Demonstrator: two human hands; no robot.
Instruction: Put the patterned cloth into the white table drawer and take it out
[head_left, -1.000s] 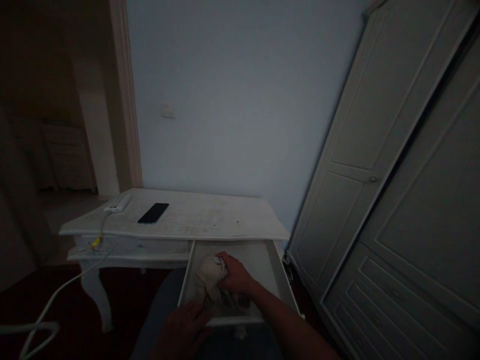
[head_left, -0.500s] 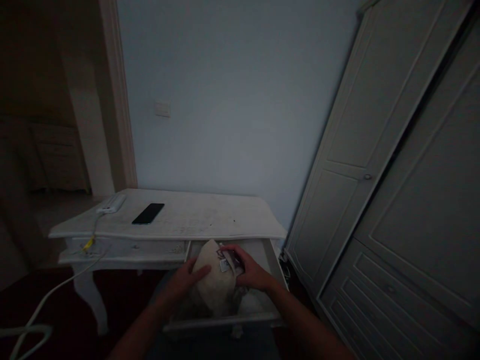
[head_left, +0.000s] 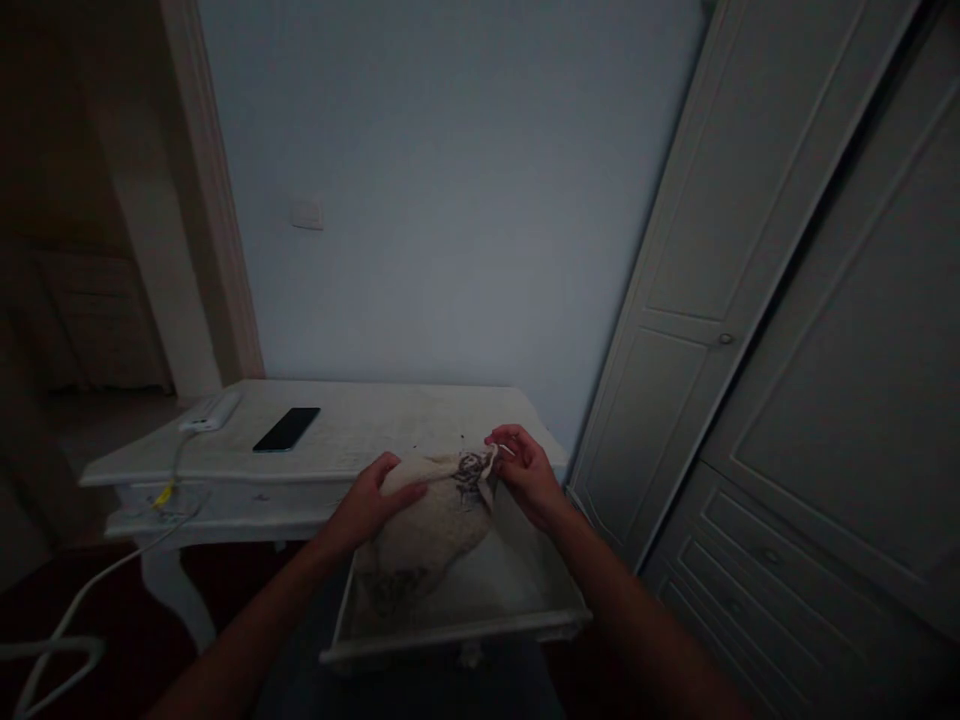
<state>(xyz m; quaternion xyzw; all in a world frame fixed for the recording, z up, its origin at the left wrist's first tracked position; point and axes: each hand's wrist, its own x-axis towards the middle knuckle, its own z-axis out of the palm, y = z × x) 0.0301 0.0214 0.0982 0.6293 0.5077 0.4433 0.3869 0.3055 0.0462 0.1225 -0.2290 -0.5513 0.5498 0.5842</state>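
Note:
Above an open drawer (head_left: pixel 457 636), a beige cloth (head_left: pixel 435 520) with dark printed patches hangs between my two hands. My left hand (head_left: pixel 377 497) grips its upper left edge, thumb lying across the front. At the upper right corner, my right hand (head_left: pixel 525 472) pinches the bunched edge between thumb and fingers. The lower end of the cloth droops into the drawer, over its left part. Exactly what kind of cloth item it is, I cannot tell in this dim light.
The drawer juts from a white table (head_left: pixel 390 415). A dark phone (head_left: pixel 287 429) and a white power strip (head_left: pixel 211 411) lie on the tabletop's left, with a white cable (head_left: pixel 112 575) trailing down. A pale wardrobe (head_left: pixel 675 400) stands at right; a light switch (head_left: pixel 307 213) is on the wall.
Both hands have lifted the cloth up from the drawer and spread it wider. My right hand has moved up and right to the corner. The dark print now shows more.

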